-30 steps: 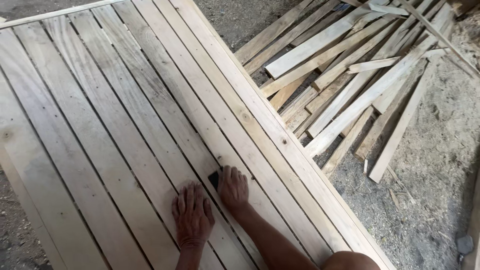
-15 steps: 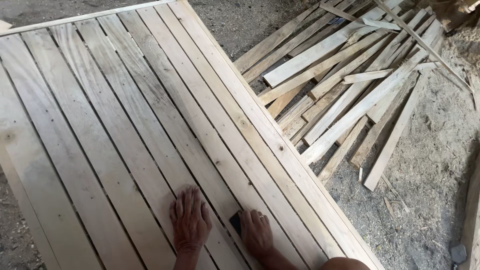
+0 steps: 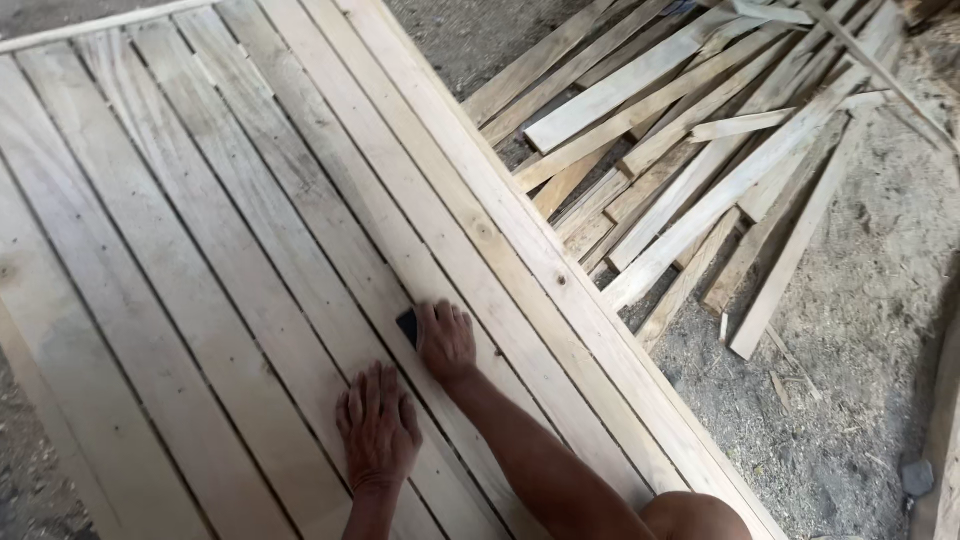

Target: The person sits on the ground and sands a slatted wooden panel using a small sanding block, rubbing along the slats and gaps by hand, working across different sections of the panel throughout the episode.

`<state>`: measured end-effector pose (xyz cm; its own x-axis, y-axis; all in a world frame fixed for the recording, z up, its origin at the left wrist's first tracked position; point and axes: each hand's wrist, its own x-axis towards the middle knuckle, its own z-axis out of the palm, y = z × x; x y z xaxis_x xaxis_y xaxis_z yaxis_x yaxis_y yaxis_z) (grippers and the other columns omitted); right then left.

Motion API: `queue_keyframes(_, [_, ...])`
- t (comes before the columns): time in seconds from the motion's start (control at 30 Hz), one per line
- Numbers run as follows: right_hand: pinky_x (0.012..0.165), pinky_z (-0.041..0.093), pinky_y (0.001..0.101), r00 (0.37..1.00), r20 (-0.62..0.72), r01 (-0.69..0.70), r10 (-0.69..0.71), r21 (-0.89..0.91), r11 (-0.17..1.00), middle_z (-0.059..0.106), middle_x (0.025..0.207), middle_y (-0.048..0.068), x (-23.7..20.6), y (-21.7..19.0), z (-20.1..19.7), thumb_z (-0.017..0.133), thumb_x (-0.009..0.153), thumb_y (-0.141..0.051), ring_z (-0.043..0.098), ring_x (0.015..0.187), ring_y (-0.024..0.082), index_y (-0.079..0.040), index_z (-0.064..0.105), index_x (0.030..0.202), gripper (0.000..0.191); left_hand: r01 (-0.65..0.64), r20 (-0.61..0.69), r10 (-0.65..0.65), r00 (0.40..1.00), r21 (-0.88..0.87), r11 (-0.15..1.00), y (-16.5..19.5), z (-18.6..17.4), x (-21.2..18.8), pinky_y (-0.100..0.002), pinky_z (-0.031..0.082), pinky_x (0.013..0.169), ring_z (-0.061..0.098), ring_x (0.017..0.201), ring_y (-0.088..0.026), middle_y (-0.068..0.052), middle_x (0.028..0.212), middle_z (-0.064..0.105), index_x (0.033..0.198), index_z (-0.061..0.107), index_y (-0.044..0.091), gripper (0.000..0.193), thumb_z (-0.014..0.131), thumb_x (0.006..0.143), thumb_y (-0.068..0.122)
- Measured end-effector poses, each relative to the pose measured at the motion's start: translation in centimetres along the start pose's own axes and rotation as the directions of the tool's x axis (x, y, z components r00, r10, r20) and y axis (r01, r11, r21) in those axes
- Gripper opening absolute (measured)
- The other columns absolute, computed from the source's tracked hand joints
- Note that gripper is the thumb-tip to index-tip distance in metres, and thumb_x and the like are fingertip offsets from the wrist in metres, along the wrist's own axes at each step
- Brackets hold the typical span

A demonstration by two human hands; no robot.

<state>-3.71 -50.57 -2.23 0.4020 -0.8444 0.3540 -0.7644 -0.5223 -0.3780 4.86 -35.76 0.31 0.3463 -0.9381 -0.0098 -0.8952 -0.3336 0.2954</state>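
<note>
Sanding block (image 3: 407,324), a small dark piece, lies just below the centre of the frame, on one of the pale slats of a large wooden panel (image 3: 200,250). Only its upper-left corner shows; the rest is covered by the right hand (image 3: 446,340), which presses down on it with fingers bent over the top, clamped on the block. The left hand (image 3: 378,425) rests flat and open on a neighbouring slat, lower and to the left, palm down with fingers spread, holding nothing. The two hands are near each other but not touching.

The panel fills the left and centre of the frame, its long slats running diagonally from upper left to lower right with narrow dark gaps between them. A thicker edge rail (image 3: 560,270) bounds it on the right side.

Beyond that rail, in the upper right of the frame, a loose heap of offcut strips (image 3: 700,150) lies criss-crossed on the dirt floor (image 3: 860,330), well apart from the hands. A bare knee (image 3: 695,517) shows at the bottom edge, right of centre. No object lies on the slats ahead of the block.
</note>
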Motion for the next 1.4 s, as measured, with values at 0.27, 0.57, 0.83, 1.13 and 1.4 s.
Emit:
queue_keyframes(0.27, [0.074, 0.043, 0.0468, 0.957, 0.289, 0.004, 0.002, -0.018, 1.0, 0.055, 0.094, 0.014, -16.2, 3.5, -9.5, 0.059, 0.098, -0.011, 0.056, 0.083, 0.03, -0.006, 0.061, 0.11, 0.014, -0.04, -0.109, 0.038, 0.993, -0.011, 0.999, 0.4, -0.5, 0.0, -0.05, 0.022, 0.121, 0.038, 0.144, -0.03, -0.009, 0.156, 0.044, 0.15, 0.046, 0.012, 0.056, 0.04, 0.101, 0.037])
queue_keyframes(0.57, [0.068, 0.043, 0.0478, 0.996, 0.044, 0.075, -0.071, -0.098, 0.992, 0.059, 0.093, 0.017, -7.7, 1.7, -0.6, 0.061, 0.096, -0.01, 0.058, 0.079, 0.034, -0.002, 0.065, 0.116, 0.022, -0.009, -0.012, 0.007, 1.0, -0.164, 0.986, -0.5, 0.2, 0.2, -0.05, 0.025, 0.122, 0.04, 0.141, -0.035, -0.013, 0.154, 0.047, 0.149, 0.05, 0.006, 0.049, 0.044, 0.108, 0.032])
queue_keyframes(0.83, [0.077, 0.044, 0.0497, 0.997, -0.002, 0.072, -0.072, -0.022, 0.997, 0.058, 0.095, 0.016, 2.7, -1.6, 3.7, 0.059, 0.098, -0.014, 0.059, 0.086, 0.035, -0.005, 0.061, 0.112, 0.017, -0.045, -0.088, 0.039, 0.995, -0.064, 0.997, -0.9, 0.7, 0.7, -0.05, 0.018, 0.122, 0.034, 0.147, -0.031, -0.012, 0.16, 0.039, 0.152, 0.043, 0.009, 0.055, 0.04, 0.103, 0.034])
queue_keyframes(1.13, [0.068, 0.043, 0.0465, 0.995, 0.101, 0.021, -0.009, -0.117, 0.993, 0.058, 0.084, 0.011, -14.7, 1.2, -6.6, 0.062, 0.097, -0.012, 0.057, 0.074, 0.03, -0.007, 0.061, 0.094, 0.006, -0.073, -0.175, 0.058, 0.983, -0.079, 0.994, -1.1, 1.2, -0.2, -0.052, 0.02, 0.123, 0.036, 0.146, -0.032, -0.012, 0.159, 0.042, 0.153, 0.044, 0.008, 0.055, 0.044, 0.104, 0.033])
queue_keyframes(1.4, [0.071, 0.043, 0.0493, 1.0, 0.002, -0.015, 0.016, -0.069, 0.997, 0.058, 0.087, 0.014, -4.2, -0.1, -0.3, 0.061, 0.094, -0.012, 0.061, 0.081, 0.034, -0.007, 0.062, 0.099, 0.008, -0.065, -0.168, 0.052, 0.984, -0.075, 0.995, -1.0, 0.6, 0.2, -0.052, 0.022, 0.121, 0.037, 0.145, -0.033, -0.013, 0.157, 0.043, 0.151, 0.046, 0.007, 0.056, 0.046, 0.102, 0.033])
